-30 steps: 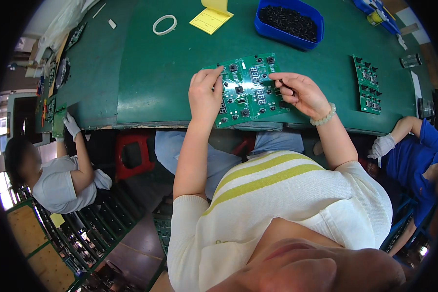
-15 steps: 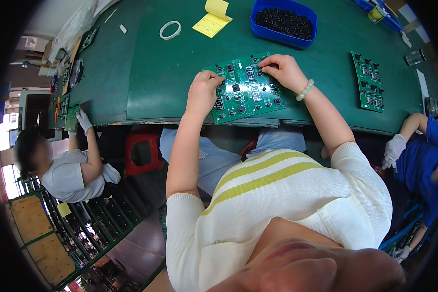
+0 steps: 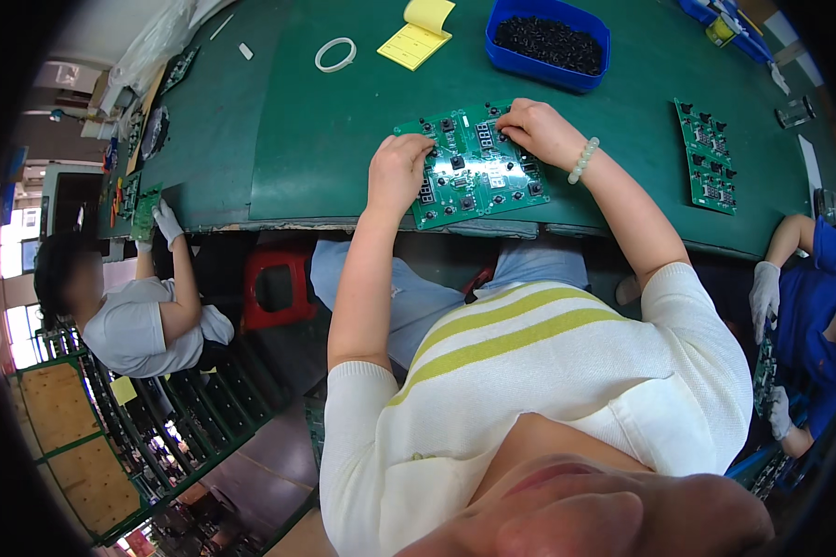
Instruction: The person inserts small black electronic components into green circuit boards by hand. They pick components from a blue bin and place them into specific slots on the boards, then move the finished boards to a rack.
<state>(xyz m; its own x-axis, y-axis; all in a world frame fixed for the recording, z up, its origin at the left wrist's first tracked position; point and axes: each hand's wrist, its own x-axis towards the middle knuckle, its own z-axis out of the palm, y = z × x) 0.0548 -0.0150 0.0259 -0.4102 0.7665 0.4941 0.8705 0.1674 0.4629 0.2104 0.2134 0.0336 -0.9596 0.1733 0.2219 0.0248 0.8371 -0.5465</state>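
A green circuit board [image 3: 453, 184] with black buttons and digit displays lies flat near the table's front edge. My left hand [image 3: 399, 172] is at its left side, thumb and fingers pinched together over a button spot. Over the upper right of the board, my right hand [image 3: 542, 132] has its thumb and index finger closed low beside a display. Whatever sits between the fingertips of either hand is too small or hidden to make out.
Beyond the board stands a blue bin [image 3: 541, 76] of small black parts. A yellow notepad [image 3: 409, 46] and a white ring [image 3: 325, 69] lie to its left. Another circuit board [image 3: 708, 156] lies at right. Gloved co-workers sit on both sides; a red stool [image 3: 299, 299] is at left.
Both my hands stay pinched at the board, with only slight finger shifts. The whole view has drifted a little. The co-worker on the right now has a circuit board between gloved hands.
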